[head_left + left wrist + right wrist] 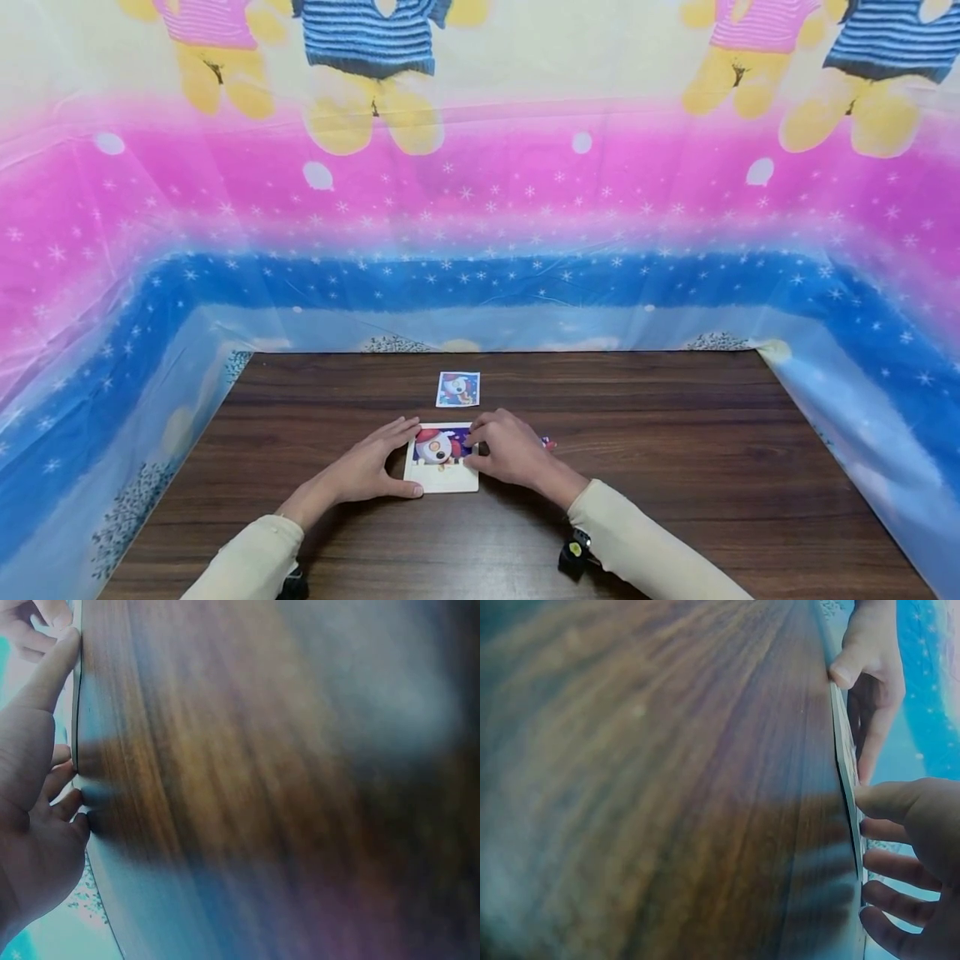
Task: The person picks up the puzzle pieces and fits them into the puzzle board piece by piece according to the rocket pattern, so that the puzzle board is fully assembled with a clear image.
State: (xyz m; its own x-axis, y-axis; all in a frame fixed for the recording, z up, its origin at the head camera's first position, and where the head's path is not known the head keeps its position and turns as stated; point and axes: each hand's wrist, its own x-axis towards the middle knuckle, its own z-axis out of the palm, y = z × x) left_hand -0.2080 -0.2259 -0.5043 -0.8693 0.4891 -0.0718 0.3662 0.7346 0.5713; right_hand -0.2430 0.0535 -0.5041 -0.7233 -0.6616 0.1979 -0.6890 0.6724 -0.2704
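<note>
A white-framed jigsaw puzzle tray (456, 482) lies on the table, its upper part filled with a cartoon picture and its lower part bare cream. My left hand (367, 465) holds it at the left, thumb on the lower left corner and fingers by the upper left one. In the left wrist view that thumb (64, 656) lies along the tray's edge. My right hand (510, 447) is bent over the right side, thumb and forefinger pinching at a dark blue puzzle piece that they mostly cover. In the right wrist view its fingers (900, 866) are spread beside the tray.
A small picture card (458, 389) with a similar cartoon lies behind the tray. Small colourful puzzle pieces (549, 443) show just past my right hand. A printed cloth (480, 283) stands along the back and sides of the brown wooden table (660, 417).
</note>
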